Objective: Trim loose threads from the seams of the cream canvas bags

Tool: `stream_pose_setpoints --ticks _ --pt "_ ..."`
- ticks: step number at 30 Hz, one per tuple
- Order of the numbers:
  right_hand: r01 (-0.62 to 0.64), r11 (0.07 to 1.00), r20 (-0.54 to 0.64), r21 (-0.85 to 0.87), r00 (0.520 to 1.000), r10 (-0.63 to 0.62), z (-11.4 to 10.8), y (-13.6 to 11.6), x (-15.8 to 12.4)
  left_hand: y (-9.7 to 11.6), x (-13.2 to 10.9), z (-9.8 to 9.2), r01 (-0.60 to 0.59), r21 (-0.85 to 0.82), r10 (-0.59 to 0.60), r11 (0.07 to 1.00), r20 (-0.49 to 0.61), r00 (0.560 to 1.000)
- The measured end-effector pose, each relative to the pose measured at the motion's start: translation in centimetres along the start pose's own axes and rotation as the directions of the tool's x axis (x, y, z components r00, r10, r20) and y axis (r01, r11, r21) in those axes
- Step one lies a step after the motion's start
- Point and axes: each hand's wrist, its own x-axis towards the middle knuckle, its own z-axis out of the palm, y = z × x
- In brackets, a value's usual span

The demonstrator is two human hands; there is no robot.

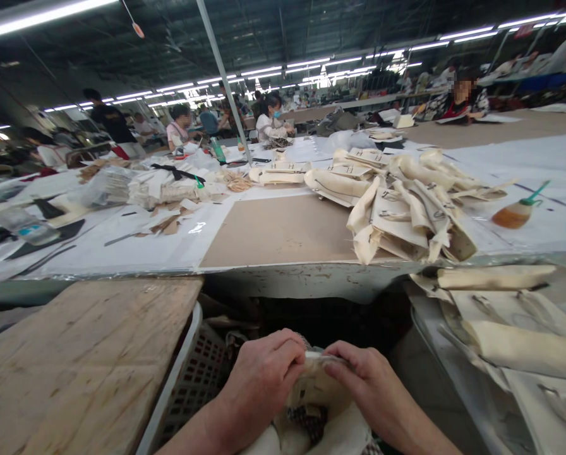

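Low at the bottom centre, my left hand (pixel 263 378) and my right hand (pixel 369 385) both grip the top edge of a cream fabric piece (pixel 318 385) held in my lap. Their fingers are curled and pinched on the cloth. A dark checked lining shows inside the fabric between the hands. The lower part of the piece runs out of view.
A heap of cream fabric pieces (pixel 406 202) lies on the long worktable (pixel 283 234). An orange squeeze bottle (pixel 515 215) lies at right. A wooden board (pixel 79 354) and a plastic crate (pixel 188 379) are at left, more fabric pieces (pixel 515 328) at right. Other people sit at far tables.
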Motion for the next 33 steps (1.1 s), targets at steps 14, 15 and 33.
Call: stream_pose_setpoints --ticks 14,15,33 --pt "0.021 0.999 -0.017 0.027 1.000 -0.020 0.2 -0.1 0.0 0.7 0.5 0.4 0.009 0.211 -0.026 0.977 0.081 0.996" --pt "0.019 0.999 -0.017 0.029 1.000 -0.019 0.2 -0.1 0.0 0.8 0.6 0.4 0.003 0.218 -0.024 0.976 0.091 0.996" --pt "-0.008 0.997 0.012 0.073 1.000 0.007 -0.3 0.6 0.1 1.2 0.8 1.1 0.047 0.224 -0.081 0.973 0.143 0.986"
